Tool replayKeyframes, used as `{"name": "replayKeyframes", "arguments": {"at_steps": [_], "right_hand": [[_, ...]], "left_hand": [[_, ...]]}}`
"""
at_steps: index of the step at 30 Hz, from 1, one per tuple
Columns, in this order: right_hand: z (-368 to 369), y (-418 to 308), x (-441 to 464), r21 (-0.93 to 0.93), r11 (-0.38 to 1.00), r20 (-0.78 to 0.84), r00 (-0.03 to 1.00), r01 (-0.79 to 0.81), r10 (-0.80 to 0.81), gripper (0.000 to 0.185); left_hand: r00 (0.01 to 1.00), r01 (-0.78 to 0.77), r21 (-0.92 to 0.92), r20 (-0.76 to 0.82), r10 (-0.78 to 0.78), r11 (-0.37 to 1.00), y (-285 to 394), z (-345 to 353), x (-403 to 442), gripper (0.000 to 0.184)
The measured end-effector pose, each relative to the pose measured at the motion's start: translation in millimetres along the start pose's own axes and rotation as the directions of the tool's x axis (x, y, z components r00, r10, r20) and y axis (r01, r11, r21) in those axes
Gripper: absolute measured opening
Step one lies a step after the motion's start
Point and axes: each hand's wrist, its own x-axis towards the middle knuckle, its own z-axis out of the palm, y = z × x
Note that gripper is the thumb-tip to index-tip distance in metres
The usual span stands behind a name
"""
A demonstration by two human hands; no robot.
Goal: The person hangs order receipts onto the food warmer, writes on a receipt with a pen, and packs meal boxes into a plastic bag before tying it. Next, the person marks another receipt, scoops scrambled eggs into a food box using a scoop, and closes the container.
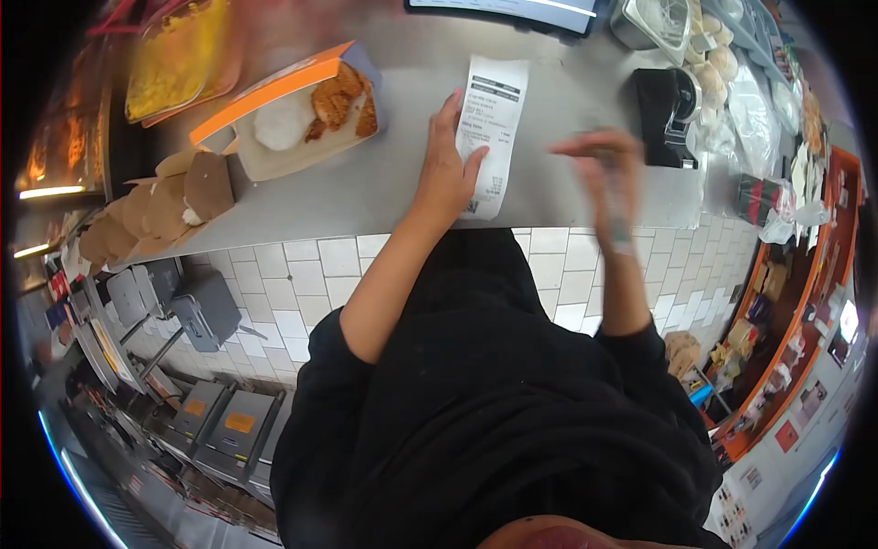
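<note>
A long printed receipt lies on the steel counter in front of me. My left hand rests on its left edge, fingers stretched out and thumb apart over the paper. Right of the receipt, my right hand is raised and smeared by motion; I cannot make out whether anything is in its fingers. To the left stands an open takeaway box with an orange lid edge. Inside it are a mound of white rice and pieces of fried chicken.
Brown folded cartons stand along the counter's left edge, below a tray of yellow food. A black device sits at the right, near plastic bags and a metal container. A screen is at the back.
</note>
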Motion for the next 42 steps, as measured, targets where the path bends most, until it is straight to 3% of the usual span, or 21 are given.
{"name": "replayKeyframes", "arguments": {"at_steps": [1, 3, 5, 6, 9, 10, 12, 13, 14, 16, 18, 20, 24, 26, 28, 30, 32, 36, 37, 40, 42], "right_hand": [[23.0, 10.5, -0.6, -0.154, 0.988, 0.088, 0.996, 0.001, 0.013, 0.032], [44.6, 35.9, 1.8, -0.297, 0.955, 0.173, 0.984, 0.004, 0.05, 0.033], [50.0, 59.9, 9.2, -0.406, 0.876, 0.296, 0.944, 0.262, -0.145, 0.03], [49.9, 61.5, 11.8, -0.401, 0.88, 0.296, 0.945, 0.255, -0.139, 0.03], [44.1, 45.4, 22.6, -0.17, 0.975, 0.041, 0.987, -0.143, 0.152, 0.017], [42.6, 42.9, 25.3, -0.169, 0.973, 0.034, 0.986, -0.155, 0.163, 0.017], [39.9, 42.6, 29.8, 0.28, 0.849, 0.048, 0.89, -0.448, 0.454, 0.019], [46.9, 39.6, 30.0, 0.223, 0.847, 0.023, 0.871, -0.482, 0.49, 0.024], [54.7, 41.7, 30.1, 0.221, 0.844, 0.024, 0.868, -0.488, 0.496, 0.024], [70.7, 47.2, 29.7, -0.071, 0.985, 0.021, 0.987, -0.156, 0.158, 0.026], [75.7, 46.6, 31.1, -0.15, 0.969, 0.007, 0.98, -0.196, 0.199, 0.028], [77.6, 44.7, 29.9, -0.338, 0.941, 0.131, 0.99, -0.008, 0.056, 0.027], [68.1, 47.6, 30.2, -0.155, 0.941, -0.157, 0.948, -0.301, 0.277, 0.024], [65.9, 40.1, 26.1, -0.243, 0.925, -0.113, 0.955, -0.293, 0.273, 0.025], [73.6, 44.7, 13.8, -0.307, 0.952, 0.108, 0.993, -0.004, 0.039, 0.025], [72.3, 48.1, 11.3, -0.334, 0.941, 0.059, 0.996, -0.047, 0.071, 0.024], [67.1, 45.4, 17.2, -0.327, 0.91, -0.128, 0.966, -0.255, 0.224, 0.024], [72.7, 41.6, 4.5, -0.257, 0.937, 0.049, 0.965, -0.238, 0.259, 0.024], [68.6, 47.7, 6.6, -0.165, 0.921, -0.028, 0.935, -0.354, 0.354, 0.023], [60.0, 45.1, 13.0, -0.169, 0.929, -0.033, 0.944, -0.33, 0.329, 0.023], [55.8, 52.7, 6.4, -0.254, 0.94, 0.113, 0.958, -0.227, 0.262, 0.023]], "left_hand": [[0.99, -0.138, 0.299, 0.012, 0.141, 0.944, 7.2, -2.8, 5.6, 0.067], [0.987, -0.159, 0.411, 0.053, 0.15, 0.898, 8.2, -6.7, 5.2, 0.065], [0.979, -0.19, 0.599, 0.177, 0.102, 0.778, -2.6, -16.6, 1.8, 0.059], [0.979, -0.185, 0.601, 0.181, 0.093, 0.777, -2.6, -23.5, 2.3, 0.059], [0.959, -0.181, 0.637, 0.283, -0.008, 0.749, 1.6, -33.3, -1.9, 0.066], [0.967, -0.173, 0.644, 0.254, 0.005, 0.745, 1.1, -32.3, -2.3, 0.071], [0.974, -0.163, 0.645, 0.226, 0.017, 0.746, 0.5, -28.9, -1.5, 0.076], [0.98, -0.131, 0.653, 0.197, 0.0, 0.746, 1.0, -26.8, -1.5, 0.08], [0.986, -0.1, 0.661, 0.168, -0.017, 0.743, 1.0, -25.7, -1.1, 0.085], [0.985, -0.097, 0.659, 0.169, -0.021, 0.746, -1.2, -25.8, -0.3, 0.086], [0.985, -0.091, 0.658, 0.168, -0.028, 0.747, -4.8, -26.0, -2.9, 0.088], [0.983, -0.126, 0.656, 0.182, 0.006, 0.744, -10.0, -26.7, -2.6, 0.091], [0.984, -0.108, 0.648, 0.176, -0.01, 0.754, -5.8, -26.6, -2.3, 0.092], [0.985, -0.098, 0.645, 0.171, -0.018, 0.758, -4.9, -26.6, -1.6, 0.093], [0.984, -0.111, 0.645, 0.18, -0.01, 0.756, -6.3, -26.9, -1.3, 0.093], [0.982, -0.118, 0.647, 0.188, -0.008, 0.753, -5.8, -28.0, -2.9, 0.094], [0.981, -0.118, 0.653, 0.192, -0.012, 0.748, -3.0, -28.0, -1.3, 0.095], [0.982, -0.145, 0.652, 0.186, 0.029, 0.744, -8.3, -28.1, -2.7, 0.097], [0.982, -0.133, 0.644, 0.191, 0.011, 0.753, -5.0, -28.8, -1.5, 0.097], [0.982, -0.114, 0.642, 0.19, -0.013, 0.758, -1.3, -29.1, -0.6, 0.096], [0.982, -0.109, 0.647, 0.186, -0.018, 0.754, -0.2, -29.4, -0.1, 0.095]]}}
